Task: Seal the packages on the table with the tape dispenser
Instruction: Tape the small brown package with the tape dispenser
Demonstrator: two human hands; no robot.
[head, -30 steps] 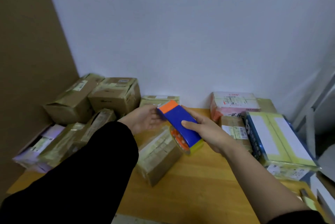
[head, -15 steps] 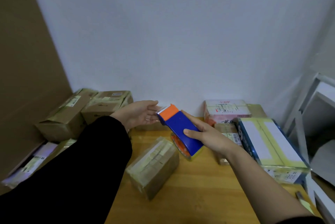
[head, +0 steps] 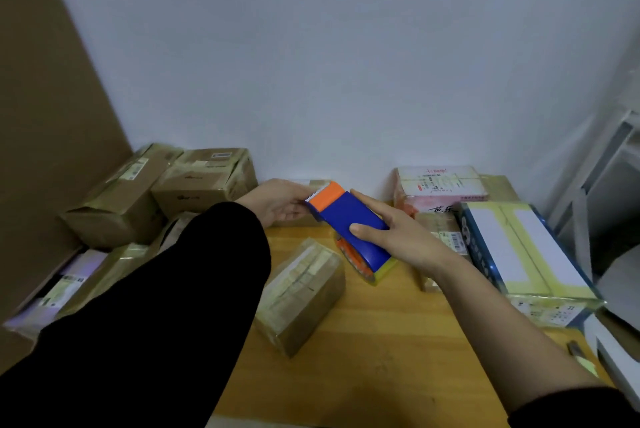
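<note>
Above the light wooden table (head: 381,341), the blue plastic tape dispenser with the orange toothed nose (head: 349,230) is held clear of the surface by the right hand (head: 401,244). The blue body is clamped, thumb laid across its top face and fingers wrapped round the far side. The nose is pointed away and to the left, where it is met by the left hand (head: 277,204). That hand's fingers are stretched out and touch the toothed edge; no pinch on a tape end can be made out.

Now the relation that matters: the small brown cardboard package banded in yellowish tape (head: 301,292) is found below the grip and a little to its left, lying flat on the table. Its long axis runs from near-left to far-right, so it is crossed by the dispenser's own line, which runs from far-left to near-right. A turn of the wrist is judged necessary before tape can be drawn along it. The roll end is nearest the package's far corner, so the right hand is judged closer.
</note>
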